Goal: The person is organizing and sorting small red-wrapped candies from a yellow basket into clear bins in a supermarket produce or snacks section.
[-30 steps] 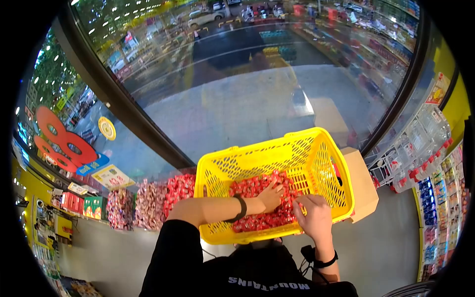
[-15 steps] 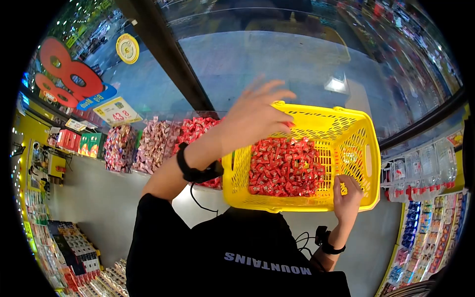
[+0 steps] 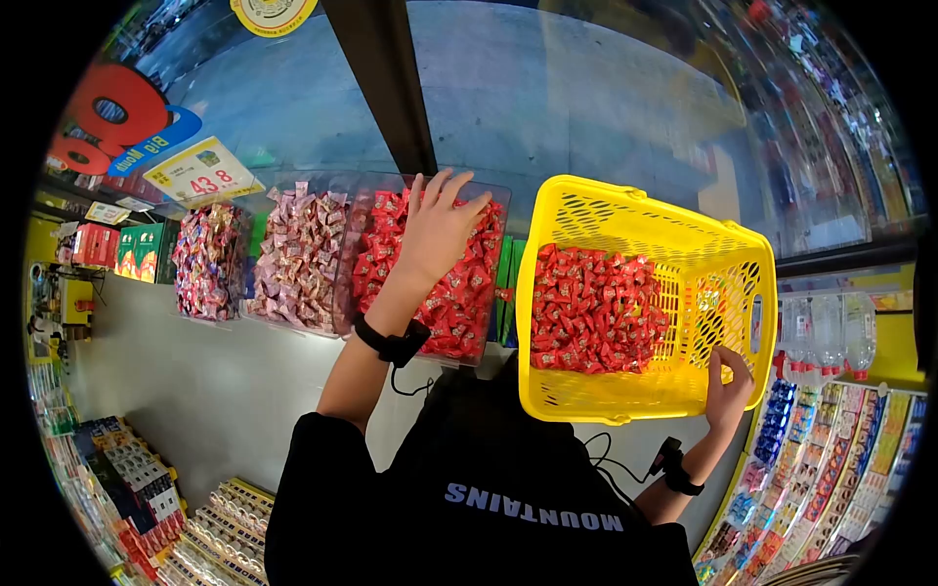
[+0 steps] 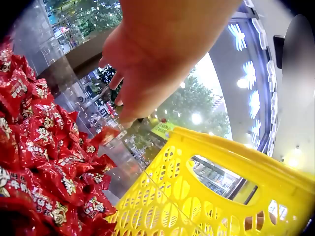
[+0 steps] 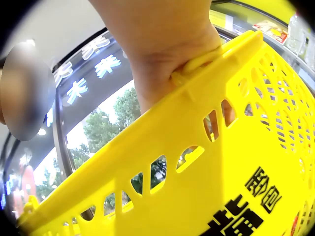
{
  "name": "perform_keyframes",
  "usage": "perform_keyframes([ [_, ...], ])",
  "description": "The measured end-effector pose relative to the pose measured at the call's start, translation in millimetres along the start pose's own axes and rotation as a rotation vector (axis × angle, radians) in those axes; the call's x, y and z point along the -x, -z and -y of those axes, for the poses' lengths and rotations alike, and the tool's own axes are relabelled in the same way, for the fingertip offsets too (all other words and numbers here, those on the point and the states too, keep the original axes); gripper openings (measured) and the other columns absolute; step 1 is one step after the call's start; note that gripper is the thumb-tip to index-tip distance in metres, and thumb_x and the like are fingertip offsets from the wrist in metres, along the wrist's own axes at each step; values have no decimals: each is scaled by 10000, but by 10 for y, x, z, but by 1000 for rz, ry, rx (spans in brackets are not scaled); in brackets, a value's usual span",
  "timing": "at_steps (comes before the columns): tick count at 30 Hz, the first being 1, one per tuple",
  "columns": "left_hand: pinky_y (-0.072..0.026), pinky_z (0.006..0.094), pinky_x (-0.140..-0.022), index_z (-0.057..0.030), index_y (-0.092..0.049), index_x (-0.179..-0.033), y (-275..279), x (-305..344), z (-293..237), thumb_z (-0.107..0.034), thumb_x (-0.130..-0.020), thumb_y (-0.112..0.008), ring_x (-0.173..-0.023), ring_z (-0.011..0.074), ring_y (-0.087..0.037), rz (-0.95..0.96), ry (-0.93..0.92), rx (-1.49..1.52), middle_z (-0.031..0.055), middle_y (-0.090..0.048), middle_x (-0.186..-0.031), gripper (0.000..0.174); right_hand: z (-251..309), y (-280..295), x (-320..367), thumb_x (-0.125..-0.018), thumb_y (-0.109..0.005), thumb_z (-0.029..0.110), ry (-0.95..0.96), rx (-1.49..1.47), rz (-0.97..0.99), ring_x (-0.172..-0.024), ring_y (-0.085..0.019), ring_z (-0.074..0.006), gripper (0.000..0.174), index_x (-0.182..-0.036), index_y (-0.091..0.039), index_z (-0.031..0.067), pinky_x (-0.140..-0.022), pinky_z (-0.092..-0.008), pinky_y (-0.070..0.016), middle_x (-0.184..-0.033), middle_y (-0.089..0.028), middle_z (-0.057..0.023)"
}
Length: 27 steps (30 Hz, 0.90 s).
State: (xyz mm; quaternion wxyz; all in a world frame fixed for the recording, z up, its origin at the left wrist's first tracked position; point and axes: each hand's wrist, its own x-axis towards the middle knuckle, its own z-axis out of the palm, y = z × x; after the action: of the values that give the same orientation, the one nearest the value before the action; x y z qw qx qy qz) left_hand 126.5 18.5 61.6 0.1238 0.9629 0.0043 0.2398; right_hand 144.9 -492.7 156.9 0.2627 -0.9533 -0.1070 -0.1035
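Observation:
A yellow plastic basket (image 3: 723, 264) holds a heap of red wrapped candies (image 3: 596, 308). My right hand (image 3: 728, 386) grips the basket's near right rim, fingers curled over the edge; the right wrist view shows the same grip on the rim (image 5: 197, 66). My left hand (image 3: 440, 230) reaches with spread, straight fingers over a clear bin (image 3: 498, 195) of red candies (image 3: 454, 303), left of the basket. In the left wrist view the left hand (image 4: 138, 78) hovers just above the red candies (image 4: 44, 172), with the basket (image 4: 197, 196) beside it.
Clear bins of pink candies (image 3: 298, 259) and mixed coloured candies (image 3: 205, 259) stand left of the red bin under a 43.8 price card (image 3: 200, 171). A dark window post (image 3: 386, 78) rises behind. Shelves with bottles (image 3: 831, 332) are at the right, more shelves (image 3: 127, 488) low left.
My left hand left the basket, rose, and moved left to the bin of red candies. My right hand moved from the candies inside the basket to its rim.

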Motion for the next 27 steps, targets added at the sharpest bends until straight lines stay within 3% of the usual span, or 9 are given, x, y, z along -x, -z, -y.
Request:
perform_keyframes([
  [3, -288, 612, -1256, -218, -770, -1272, -93, 105, 87, -203, -931, -769, -1459, 330, -455, 49, 78, 47, 97, -550, -1501, 342, -16, -15, 2, -954, -729, 31, 10, 54, 32, -863, -742, -272, 116, -1021, -739, -63, -818, -369, -564, -936, -759, -167],
  [6, -268, 603, -1271, -164, -742, -1311, -98, 251, -35, -177, -910, -753, -1482, 334, -428, 102, 24, 172, 108, -538, -1512, 401, 13, -11, -24, -948, -732, 26, 16, 66, 55, -873, -751, -272, 121, -1026, -752, -63, -827, -360, -571, -957, -775, -169],
  [10, -246, 624, -1277, -10, -723, -1253, -122, 232, -400, -125, -855, -713, -1495, 351, -418, 163, -136, 16, 113, -542, -1509, 415, -19, 13, -49, -945, -736, 23, 6, 79, 88, -889, -760, -273, 124, -1034, -760, -61, -833, -358, -577, -981, -785, -168],
  [14, -238, 653, -1269, -32, -710, -1282, 127, 190, -480, -159, -852, -732, -1501, 361, -414, 230, -98, 40, 133, -535, -1528, 448, -44, 26, -16, -947, -742, 29, -4, 82, 41, -887, -760, -274, 126, -1036, -756, -59, -831, -361, -578, -976, -784, -166],
  [18, -238, 664, -1265, -27, -703, -1304, 318, 361, -806, -246, -855, -754, -1493, 397, -426, 112, -118, 114, 159, -560, -1494, 503, -4, 22, -30, -949, -745, 33, 0, 74, 28, -889, -758, -280, 120, -1036, -756, -49, -832, -368, -578, -973, -779, -168],
  [21, -214, 685, -1263, -50, -696, -1331, 283, 558, -975, -271, -851, -771, -1503, 412, -405, 236, -131, 179, 172, -537, -1519, 534, 23, 7, -9, -942, -746, 35, 39, 69, 21, -889, -752, -306, 118, -1033, -760, -39, -832, -384, -574, -970, -776, -172],
  [23, -140, 715, -1270, -74, -687, -1360, 332, 584, -984, -333, -831, -808, -1570, 434, -299, 277, -66, 222, 178, -448, -1614, 601, -4, 41, 6, -932, -748, 40, 84, 75, 24, -893, -745, -333, 123, -1031, -763, -32, -839, -397, -571, -972, -775, -175],
  [27, -105, 752, -1256, -153, -690, -1390, 250, 693, -1058, -339, -801, -848, -1590, 469, -242, 265, -72, 176, 175, -392, -1660, 638, -108, 105, 46, -907, -755, 61, 117, 128, 17, -925, -731, -379, 142, -1028, -767, -13, -868, -417, -569, -991, -778, -181],
])
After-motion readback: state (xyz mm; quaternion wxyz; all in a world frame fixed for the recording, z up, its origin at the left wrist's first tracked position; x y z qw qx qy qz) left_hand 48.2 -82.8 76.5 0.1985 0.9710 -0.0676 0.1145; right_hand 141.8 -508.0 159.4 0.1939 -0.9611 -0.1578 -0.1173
